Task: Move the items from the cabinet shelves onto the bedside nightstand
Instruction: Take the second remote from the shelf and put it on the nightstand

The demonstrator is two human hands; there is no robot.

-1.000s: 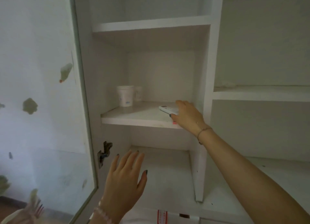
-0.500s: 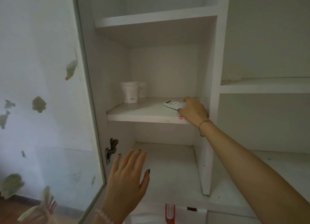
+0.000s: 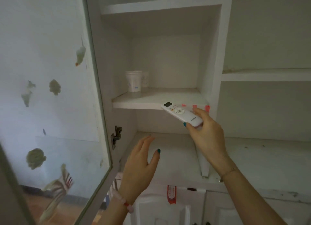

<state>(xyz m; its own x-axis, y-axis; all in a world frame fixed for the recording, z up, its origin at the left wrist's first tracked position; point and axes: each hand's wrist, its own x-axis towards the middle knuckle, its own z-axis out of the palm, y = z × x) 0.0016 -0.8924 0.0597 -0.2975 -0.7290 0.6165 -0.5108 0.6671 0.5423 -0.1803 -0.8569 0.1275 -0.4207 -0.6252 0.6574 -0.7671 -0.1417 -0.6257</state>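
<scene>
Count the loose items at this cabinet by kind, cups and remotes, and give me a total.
Cups: 2, front cup and back cup partly hidden behind it, both on the shelf.
Remotes: 1, the white remote, gripped by the right hand in front of the shelf edge.
Total: 3.
</scene>
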